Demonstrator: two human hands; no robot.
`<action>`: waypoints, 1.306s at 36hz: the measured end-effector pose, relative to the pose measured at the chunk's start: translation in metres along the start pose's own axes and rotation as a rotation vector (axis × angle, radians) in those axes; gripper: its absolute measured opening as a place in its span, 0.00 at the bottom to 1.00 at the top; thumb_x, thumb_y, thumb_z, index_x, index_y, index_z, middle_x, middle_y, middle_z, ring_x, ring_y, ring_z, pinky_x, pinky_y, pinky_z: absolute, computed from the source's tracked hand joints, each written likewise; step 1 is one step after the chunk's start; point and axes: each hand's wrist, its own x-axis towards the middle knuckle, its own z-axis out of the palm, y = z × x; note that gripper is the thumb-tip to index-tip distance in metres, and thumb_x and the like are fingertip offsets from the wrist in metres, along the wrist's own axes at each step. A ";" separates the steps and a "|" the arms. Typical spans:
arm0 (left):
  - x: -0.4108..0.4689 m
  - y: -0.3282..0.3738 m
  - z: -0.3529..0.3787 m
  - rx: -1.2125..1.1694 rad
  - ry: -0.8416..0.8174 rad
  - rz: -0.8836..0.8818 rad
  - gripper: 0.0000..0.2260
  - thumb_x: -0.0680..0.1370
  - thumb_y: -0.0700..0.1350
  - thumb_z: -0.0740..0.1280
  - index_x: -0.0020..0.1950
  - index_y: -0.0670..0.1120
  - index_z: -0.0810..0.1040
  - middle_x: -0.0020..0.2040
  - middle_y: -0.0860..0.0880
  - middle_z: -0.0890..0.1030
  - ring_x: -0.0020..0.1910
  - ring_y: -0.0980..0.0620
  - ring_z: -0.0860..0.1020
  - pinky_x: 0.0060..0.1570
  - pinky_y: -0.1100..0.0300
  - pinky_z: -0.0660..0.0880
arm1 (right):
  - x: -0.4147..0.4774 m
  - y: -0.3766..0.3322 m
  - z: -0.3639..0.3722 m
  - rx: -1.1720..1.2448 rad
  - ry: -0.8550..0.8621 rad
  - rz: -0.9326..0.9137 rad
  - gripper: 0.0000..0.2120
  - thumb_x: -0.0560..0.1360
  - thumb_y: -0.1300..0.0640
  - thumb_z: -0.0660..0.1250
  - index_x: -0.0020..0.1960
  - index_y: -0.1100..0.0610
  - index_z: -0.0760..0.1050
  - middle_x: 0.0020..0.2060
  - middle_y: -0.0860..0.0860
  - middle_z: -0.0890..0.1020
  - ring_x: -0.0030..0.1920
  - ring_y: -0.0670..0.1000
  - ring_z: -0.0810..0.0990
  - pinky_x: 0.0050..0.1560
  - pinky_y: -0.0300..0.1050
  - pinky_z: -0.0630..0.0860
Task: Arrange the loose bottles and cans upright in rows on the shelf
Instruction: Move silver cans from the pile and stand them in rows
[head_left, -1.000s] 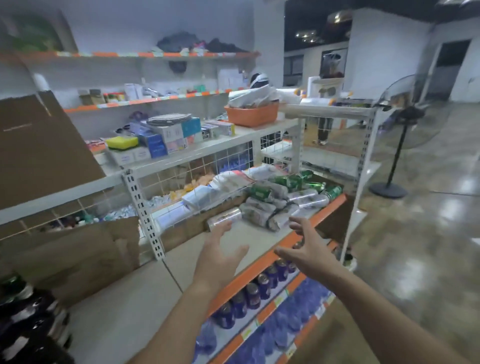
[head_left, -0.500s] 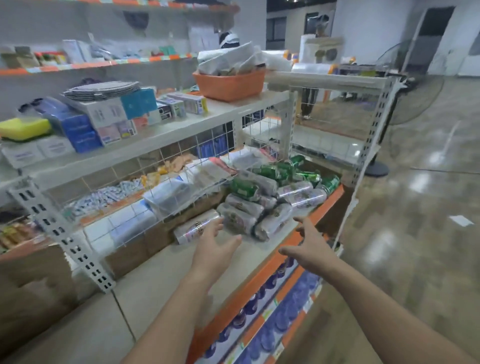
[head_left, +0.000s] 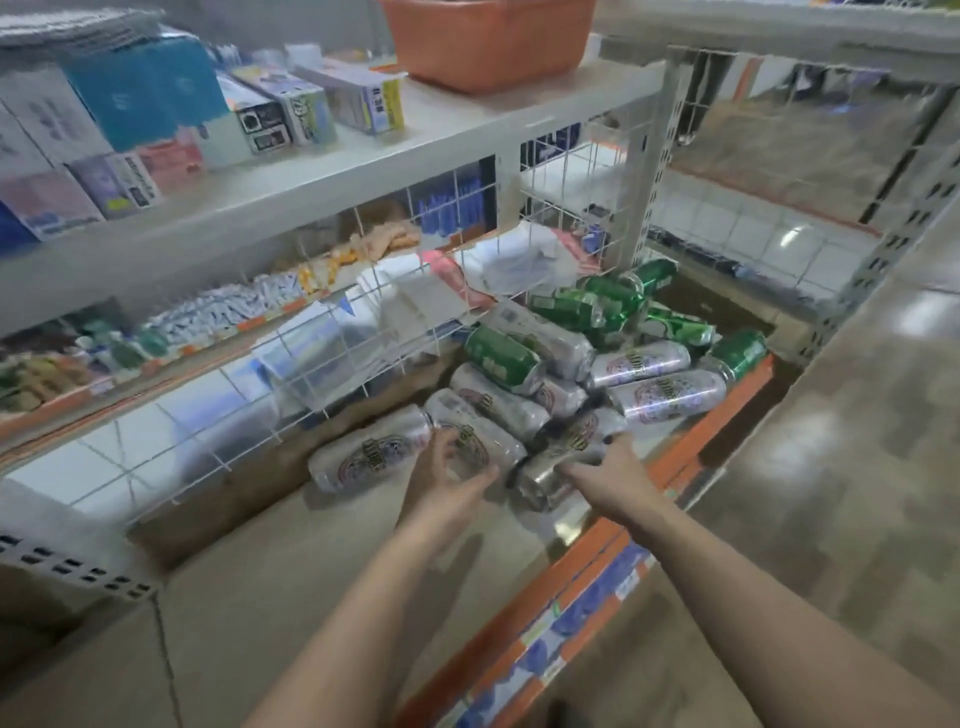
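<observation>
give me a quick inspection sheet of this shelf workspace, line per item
surface: beige shelf board with an orange front edge; the near-left part is bare
job's things: silver cans and green cans lie on their sides in a loose heap at the right end; none upright, no bottles made out
clutter: plastic-wrapped packs behind a white wire grid
grippers: left hand touches the end of a silver can; right hand rests on another silver can; neither grip looks closed
cables: nothing seen
surroundings: boxes and an orange basket on the upper shelf; glossy floor to the right
</observation>
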 end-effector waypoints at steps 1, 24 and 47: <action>0.004 0.000 0.003 0.003 -0.005 -0.024 0.30 0.76 0.53 0.75 0.74 0.54 0.67 0.65 0.55 0.71 0.61 0.55 0.71 0.55 0.61 0.69 | 0.012 0.003 0.003 0.058 0.003 0.034 0.53 0.62 0.35 0.79 0.74 0.64 0.65 0.53 0.51 0.79 0.51 0.53 0.82 0.49 0.50 0.82; 0.062 0.021 0.028 -0.058 0.180 -0.264 0.20 0.73 0.45 0.74 0.62 0.46 0.72 0.53 0.49 0.78 0.50 0.49 0.77 0.52 0.57 0.70 | 0.036 -0.002 -0.002 0.360 0.255 -0.467 0.38 0.63 0.54 0.83 0.63 0.43 0.62 0.57 0.49 0.77 0.58 0.47 0.79 0.58 0.45 0.77; 0.057 0.018 0.037 -0.569 0.108 -0.456 0.14 0.67 0.41 0.78 0.49 0.39 0.81 0.40 0.39 0.85 0.36 0.41 0.85 0.33 0.45 0.83 | 0.063 0.015 0.002 0.253 0.149 -0.652 0.34 0.61 0.50 0.79 0.57 0.34 0.62 0.56 0.56 0.77 0.56 0.49 0.81 0.52 0.48 0.81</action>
